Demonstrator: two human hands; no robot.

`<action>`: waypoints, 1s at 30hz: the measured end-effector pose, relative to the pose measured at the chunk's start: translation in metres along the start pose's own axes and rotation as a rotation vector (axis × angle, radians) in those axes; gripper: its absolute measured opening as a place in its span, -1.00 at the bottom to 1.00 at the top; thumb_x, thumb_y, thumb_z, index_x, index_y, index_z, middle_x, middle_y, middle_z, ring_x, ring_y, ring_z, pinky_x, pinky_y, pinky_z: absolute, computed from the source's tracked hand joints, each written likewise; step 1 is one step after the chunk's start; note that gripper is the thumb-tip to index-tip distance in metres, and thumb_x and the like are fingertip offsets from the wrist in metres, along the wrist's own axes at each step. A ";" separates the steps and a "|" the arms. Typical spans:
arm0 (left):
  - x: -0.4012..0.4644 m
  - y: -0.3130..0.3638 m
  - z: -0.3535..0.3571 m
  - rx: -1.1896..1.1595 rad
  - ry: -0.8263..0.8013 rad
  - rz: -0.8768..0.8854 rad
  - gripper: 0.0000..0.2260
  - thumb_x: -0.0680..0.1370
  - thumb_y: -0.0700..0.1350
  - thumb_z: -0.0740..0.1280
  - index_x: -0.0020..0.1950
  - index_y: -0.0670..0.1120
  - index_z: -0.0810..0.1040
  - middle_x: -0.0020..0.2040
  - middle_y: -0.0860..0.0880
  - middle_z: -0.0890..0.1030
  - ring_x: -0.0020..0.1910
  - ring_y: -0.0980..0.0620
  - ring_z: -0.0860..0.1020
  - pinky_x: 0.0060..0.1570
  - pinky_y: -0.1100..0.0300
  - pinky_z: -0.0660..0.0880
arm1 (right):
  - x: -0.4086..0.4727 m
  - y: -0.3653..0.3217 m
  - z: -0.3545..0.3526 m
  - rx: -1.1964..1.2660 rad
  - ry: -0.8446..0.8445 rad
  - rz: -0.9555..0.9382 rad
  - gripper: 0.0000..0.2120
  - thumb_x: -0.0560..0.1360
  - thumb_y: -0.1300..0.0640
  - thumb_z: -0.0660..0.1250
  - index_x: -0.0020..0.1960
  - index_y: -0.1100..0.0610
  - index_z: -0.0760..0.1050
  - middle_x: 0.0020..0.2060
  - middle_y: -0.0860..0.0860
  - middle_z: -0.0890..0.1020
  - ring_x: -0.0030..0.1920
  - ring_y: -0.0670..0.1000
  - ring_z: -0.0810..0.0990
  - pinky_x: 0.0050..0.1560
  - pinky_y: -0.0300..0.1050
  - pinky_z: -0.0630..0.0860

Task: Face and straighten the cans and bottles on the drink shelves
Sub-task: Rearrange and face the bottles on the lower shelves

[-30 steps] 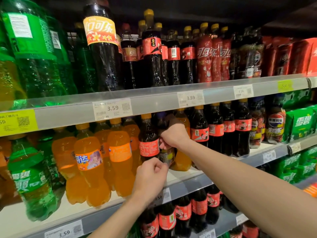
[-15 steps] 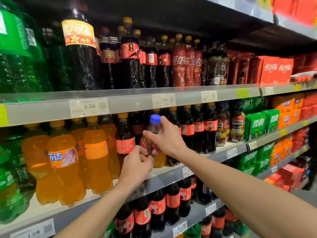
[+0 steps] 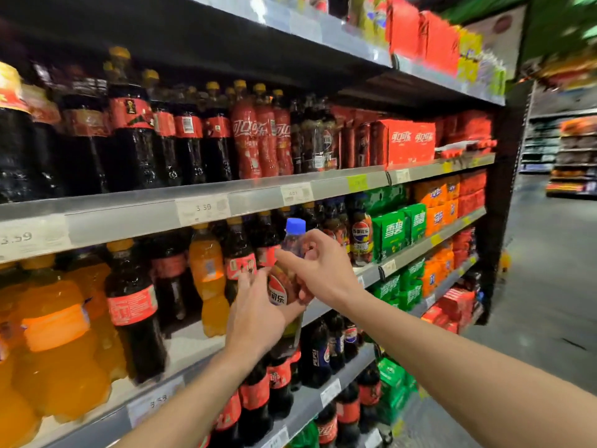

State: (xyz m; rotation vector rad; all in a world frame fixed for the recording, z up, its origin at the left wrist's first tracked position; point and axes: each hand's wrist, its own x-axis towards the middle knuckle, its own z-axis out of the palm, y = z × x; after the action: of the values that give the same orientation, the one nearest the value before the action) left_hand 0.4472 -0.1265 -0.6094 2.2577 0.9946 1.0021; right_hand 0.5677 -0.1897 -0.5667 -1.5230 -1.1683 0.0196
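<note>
Both hands are on the blue-capped cola bottle [image 3: 286, 279]: left hand [image 3: 258, 315] wraps its lower body, right hand [image 3: 318, 270] pinches just under the cap. It hangs out past the front edge of the middle shelf [image 3: 368, 273], clear of the row. On that shelf a bare gap shows between the red-label cola bottle [image 3: 135, 312] and the orange soda bottle [image 3: 208, 273]. Compared with half a second ago, the bottle sits further out and rightward, its label now facing us.

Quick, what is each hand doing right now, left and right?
Left hand: grips the lower body of the blue-capped Pepsi cola bottle.
Right hand: fingers curled round the same bottle's upper part, below the cap.
</note>
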 end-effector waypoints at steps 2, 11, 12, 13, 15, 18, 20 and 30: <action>0.011 0.014 0.020 -0.079 -0.061 -0.023 -0.22 0.15 0.52 0.38 0.28 0.20 0.46 0.16 0.12 0.58 0.15 0.02 0.58 0.14 -0.02 0.55 | 0.008 0.019 -0.021 0.014 0.011 0.052 -0.69 0.43 -0.12 0.53 -0.05 0.06 0.54 -0.42 -0.12 0.54 -0.42 -0.18 0.52 -0.33 -0.23 0.48; 0.062 0.050 0.088 -0.291 -0.090 -0.103 -0.56 0.25 0.23 0.59 -0.03 0.12 0.51 -0.18 0.16 0.62 -0.15 0.18 0.59 -0.06 0.06 0.59 | 0.047 0.086 -0.069 0.037 -0.060 0.212 -0.54 0.37 -0.35 0.47 0.11 -0.09 0.54 -0.12 -0.11 0.63 -0.08 -0.10 0.62 -0.13 -0.17 0.47; 0.070 0.052 0.098 -0.298 -0.096 -0.097 -0.57 0.26 0.24 0.58 -0.02 0.11 0.53 -0.17 0.16 0.63 -0.15 0.17 0.60 -0.05 0.06 0.60 | 0.049 0.099 -0.075 0.085 -0.126 0.274 -0.53 0.42 -0.37 0.40 0.15 -0.08 0.53 -0.02 -0.10 0.63 0.03 -0.07 0.61 -0.03 -0.13 0.50; 0.077 0.052 0.106 -0.304 -0.103 -0.099 -0.56 0.25 0.26 0.58 -0.01 0.10 0.56 -0.17 0.16 0.65 -0.13 0.18 0.61 -0.03 0.07 0.61 | 0.049 0.111 -0.080 0.172 -0.191 0.341 -0.55 0.45 -0.36 0.31 0.15 -0.07 0.54 0.03 -0.08 0.61 0.09 -0.04 0.58 0.07 -0.07 0.50; 0.089 0.051 0.122 -0.328 -0.137 -0.113 -0.58 0.25 0.25 0.59 -0.02 0.11 0.61 -0.17 0.18 0.69 -0.13 0.23 0.63 0.01 0.10 0.62 | 0.050 0.131 -0.094 0.333 -0.260 0.468 -0.63 0.49 -0.24 0.21 0.14 -0.07 0.59 0.09 -0.01 0.60 0.13 0.00 0.55 0.16 0.01 0.48; 0.102 0.050 0.147 -0.389 -0.211 -0.117 -0.67 0.28 0.16 0.61 -0.05 0.09 0.67 -0.18 0.19 0.72 -0.15 0.24 0.66 0.02 0.13 0.63 | 0.054 0.158 -0.109 0.151 -0.386 0.421 -0.64 0.54 0.01 0.37 0.31 -0.10 0.43 0.20 -0.02 0.60 0.16 -0.10 0.60 0.15 -0.13 0.56; 0.110 0.054 0.159 -0.433 -0.244 -0.093 -0.70 0.31 0.08 0.62 -0.03 0.06 0.69 -0.17 0.18 0.72 -0.14 0.23 0.67 -0.03 0.21 0.61 | 0.061 0.174 -0.109 0.117 -0.422 0.364 -0.47 0.48 0.18 0.42 0.39 -0.04 0.37 0.17 -0.01 0.63 0.12 -0.07 0.65 0.13 -0.11 0.63; 0.151 0.057 0.202 -0.633 -0.278 -0.149 -0.75 0.55 0.11 0.41 0.05 -0.05 0.67 -0.10 0.00 0.74 -0.06 0.04 0.70 -0.03 0.12 0.63 | 0.113 0.225 -0.107 -0.026 -0.159 0.240 -0.54 0.29 0.10 0.65 0.13 0.00 0.58 -0.03 -0.10 0.69 0.00 -0.08 0.67 0.05 -0.25 0.58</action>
State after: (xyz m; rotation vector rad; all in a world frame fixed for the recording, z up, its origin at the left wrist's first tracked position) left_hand 0.6989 -0.0709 -0.6327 1.7074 0.6021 0.7699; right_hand 0.8301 -0.1596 -0.6366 -1.7019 -1.1062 0.2930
